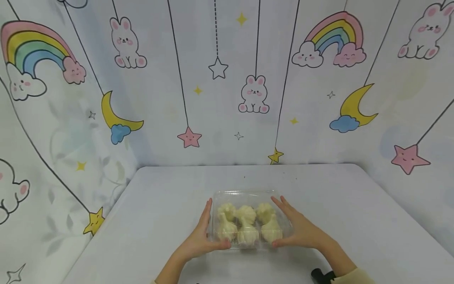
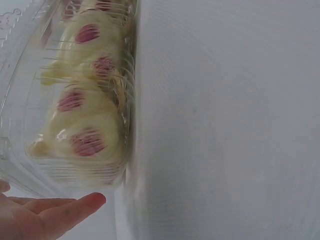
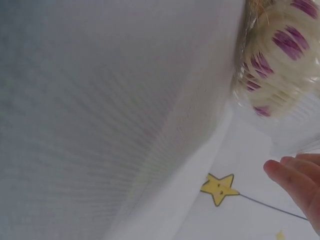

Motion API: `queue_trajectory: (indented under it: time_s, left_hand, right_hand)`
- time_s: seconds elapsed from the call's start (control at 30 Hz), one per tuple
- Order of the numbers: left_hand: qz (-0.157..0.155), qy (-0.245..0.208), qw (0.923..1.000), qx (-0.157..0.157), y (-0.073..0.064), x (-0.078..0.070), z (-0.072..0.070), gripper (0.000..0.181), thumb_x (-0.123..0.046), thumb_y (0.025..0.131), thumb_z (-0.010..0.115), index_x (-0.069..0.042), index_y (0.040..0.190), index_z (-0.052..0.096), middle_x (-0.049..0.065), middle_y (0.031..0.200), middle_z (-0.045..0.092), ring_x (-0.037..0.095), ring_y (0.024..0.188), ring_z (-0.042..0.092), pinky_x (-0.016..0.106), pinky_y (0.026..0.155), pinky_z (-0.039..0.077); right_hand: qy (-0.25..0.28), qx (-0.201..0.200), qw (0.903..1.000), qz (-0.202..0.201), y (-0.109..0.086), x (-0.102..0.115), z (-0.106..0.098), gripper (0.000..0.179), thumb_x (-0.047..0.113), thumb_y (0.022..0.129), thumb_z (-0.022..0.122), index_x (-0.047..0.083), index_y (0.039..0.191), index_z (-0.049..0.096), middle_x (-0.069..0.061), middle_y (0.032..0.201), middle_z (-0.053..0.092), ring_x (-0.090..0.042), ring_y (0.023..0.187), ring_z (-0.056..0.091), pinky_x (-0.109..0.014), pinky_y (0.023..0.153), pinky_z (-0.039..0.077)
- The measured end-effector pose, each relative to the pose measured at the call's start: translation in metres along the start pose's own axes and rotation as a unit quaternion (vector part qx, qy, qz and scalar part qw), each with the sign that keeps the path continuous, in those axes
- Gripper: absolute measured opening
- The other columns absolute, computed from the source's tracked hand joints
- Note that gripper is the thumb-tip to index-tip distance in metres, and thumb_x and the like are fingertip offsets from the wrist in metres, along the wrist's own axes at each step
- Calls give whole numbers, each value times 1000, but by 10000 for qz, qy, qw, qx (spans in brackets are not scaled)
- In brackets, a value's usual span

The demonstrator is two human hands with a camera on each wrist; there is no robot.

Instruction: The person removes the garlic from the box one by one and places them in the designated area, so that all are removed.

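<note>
A clear plastic box (image 1: 244,196) with several pale garlic bulbs (image 1: 248,235) inside sits on the white table in the head view. Purple patches and dry roots show on the bulbs (image 2: 85,125) in the left wrist view. My left hand (image 1: 196,241) is at the box's left side, thumb along the front corner, fingers stretched toward the back. On the other side, my right hand (image 1: 301,230) spreads its fingers beside the box, thumb near the front right. Straight fingers (image 3: 295,182) appear just past the box's end in the right wrist view; exact contact is unclear.
The white tabletop (image 1: 159,205) spreads around the box. Behind and beside it hangs a pale cloth (image 1: 220,98) printed with rabbits, stars, moons and rainbows. A black object (image 1: 322,276) shows by the right forearm.
</note>
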State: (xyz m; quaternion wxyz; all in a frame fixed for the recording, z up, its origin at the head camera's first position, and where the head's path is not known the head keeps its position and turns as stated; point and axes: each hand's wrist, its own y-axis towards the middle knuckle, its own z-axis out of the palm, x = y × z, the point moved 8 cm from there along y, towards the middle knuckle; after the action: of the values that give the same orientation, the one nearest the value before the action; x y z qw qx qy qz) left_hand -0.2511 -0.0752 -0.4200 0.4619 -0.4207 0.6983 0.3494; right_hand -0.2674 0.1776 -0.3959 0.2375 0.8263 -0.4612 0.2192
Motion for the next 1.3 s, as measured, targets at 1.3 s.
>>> queue_trajectory:
  time_s: [1.3]
  left_hand:
    - [170, 666, 9952, -702, 5, 4, 9, 124, -33, 62, 84, -26, 147, -6, 19, 149, -14, 46, 133, 1, 68, 97, 17]
  right_hand:
    - [-851, -64, 9964, 2, 2, 7, -4, 112, 61, 61, 74, 17, 147, 17, -20, 142, 32, -40, 123, 39, -62, 99, 26]
